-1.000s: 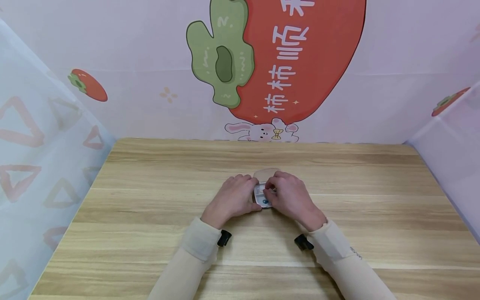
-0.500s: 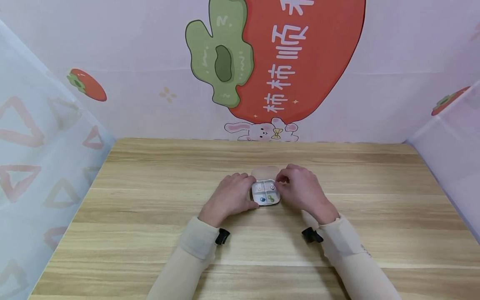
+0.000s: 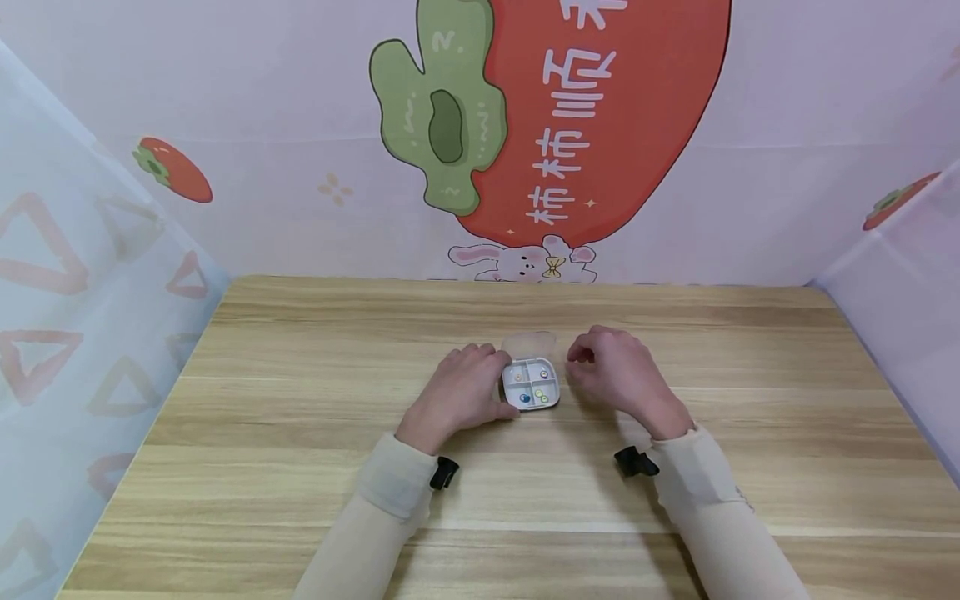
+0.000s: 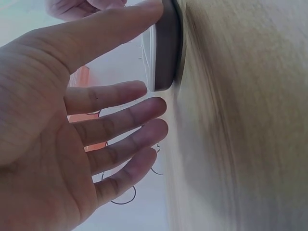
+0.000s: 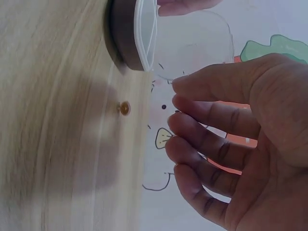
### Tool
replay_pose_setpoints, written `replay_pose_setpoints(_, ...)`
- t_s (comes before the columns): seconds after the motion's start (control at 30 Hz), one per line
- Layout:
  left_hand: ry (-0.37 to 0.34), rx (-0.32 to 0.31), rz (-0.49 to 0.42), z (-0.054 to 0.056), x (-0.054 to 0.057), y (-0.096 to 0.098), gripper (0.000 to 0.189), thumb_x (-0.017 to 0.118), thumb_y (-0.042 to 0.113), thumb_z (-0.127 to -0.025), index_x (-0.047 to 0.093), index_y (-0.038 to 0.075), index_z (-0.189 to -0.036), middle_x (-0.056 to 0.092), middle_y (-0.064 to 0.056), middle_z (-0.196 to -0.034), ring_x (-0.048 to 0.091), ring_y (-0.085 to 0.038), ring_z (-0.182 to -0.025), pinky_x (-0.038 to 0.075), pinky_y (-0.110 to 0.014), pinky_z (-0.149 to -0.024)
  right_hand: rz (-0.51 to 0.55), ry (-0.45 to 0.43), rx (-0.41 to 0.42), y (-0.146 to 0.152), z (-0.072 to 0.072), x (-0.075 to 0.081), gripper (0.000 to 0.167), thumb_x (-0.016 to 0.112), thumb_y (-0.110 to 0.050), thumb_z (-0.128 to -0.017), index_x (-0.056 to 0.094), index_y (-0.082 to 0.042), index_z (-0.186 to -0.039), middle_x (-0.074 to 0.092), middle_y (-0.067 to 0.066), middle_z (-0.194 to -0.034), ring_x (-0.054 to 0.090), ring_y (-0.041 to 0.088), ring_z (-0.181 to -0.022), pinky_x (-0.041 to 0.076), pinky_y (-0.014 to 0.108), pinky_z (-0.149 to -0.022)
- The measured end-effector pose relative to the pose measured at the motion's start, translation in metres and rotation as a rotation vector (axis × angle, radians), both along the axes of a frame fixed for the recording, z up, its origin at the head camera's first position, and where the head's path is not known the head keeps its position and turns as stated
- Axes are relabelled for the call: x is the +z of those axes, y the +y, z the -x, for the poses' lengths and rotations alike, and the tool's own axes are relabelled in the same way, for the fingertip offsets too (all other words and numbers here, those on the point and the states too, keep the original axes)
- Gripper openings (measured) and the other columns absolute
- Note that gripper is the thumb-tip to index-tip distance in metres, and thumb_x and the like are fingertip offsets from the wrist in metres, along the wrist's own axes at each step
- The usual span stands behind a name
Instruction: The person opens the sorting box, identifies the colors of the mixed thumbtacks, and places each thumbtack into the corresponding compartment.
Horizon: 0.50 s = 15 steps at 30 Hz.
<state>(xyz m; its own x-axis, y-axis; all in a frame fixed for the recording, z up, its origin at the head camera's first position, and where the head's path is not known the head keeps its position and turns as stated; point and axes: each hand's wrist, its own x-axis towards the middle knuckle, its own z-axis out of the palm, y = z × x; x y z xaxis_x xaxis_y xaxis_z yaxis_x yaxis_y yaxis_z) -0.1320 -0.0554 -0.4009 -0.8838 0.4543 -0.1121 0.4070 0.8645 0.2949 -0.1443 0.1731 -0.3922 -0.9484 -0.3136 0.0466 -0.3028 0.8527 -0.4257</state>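
A small white pill box (image 3: 531, 382) with four compartments stands on the table, its clear lid (image 3: 528, 343) folded back. Blue, green, orange-centred and dark-centred bits sit inside, too small to identify. My left hand (image 3: 461, 390) holds the box by its left end, thumb at the front and index finger behind; its other fingers extend past the dark-sided box (image 4: 166, 48). To the right, my right hand (image 3: 618, 371) hovers with fingers loosely bent, nothing visible between them. Near it is a small amber stud-like piece (image 5: 125, 108), visible only in the right wrist view; its exact kind is unclear.
The wooden table (image 3: 300, 500) extends around both arms. Printed cloth (image 3: 300, 217) closes off the back and sides, and a white rabbit print meets the table's far edge behind the box. Black clips (image 3: 636, 462) sit at both cuffs.
My right hand has drawn back from inside the box to its right, uncovering the compartments, and its fingers have loosened slightly. My left hand has stayed on the box, which shifted slightly.
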Motion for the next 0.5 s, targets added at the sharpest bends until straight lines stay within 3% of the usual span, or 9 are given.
replay_pose_setpoints(0.5, 0.013, -0.004, 0.004, 0.000, -0.003, 0.002, 0.067, 0.088, 0.044, -0.078, 0.066, 0.007, -0.129, 0.065, -0.009, -0.120, 0.057, -0.026, -0.105, 0.047, -0.044, -0.095, -0.001, -0.029, -0.019, 0.012, 0.005, -0.004, 0.007, 0.075, -0.010, -0.086, 0.078, -0.008, -0.092, 0.067, 0.005, -0.087, 0.059, 0.024, -0.078, 0.050, 0.041, -0.074)
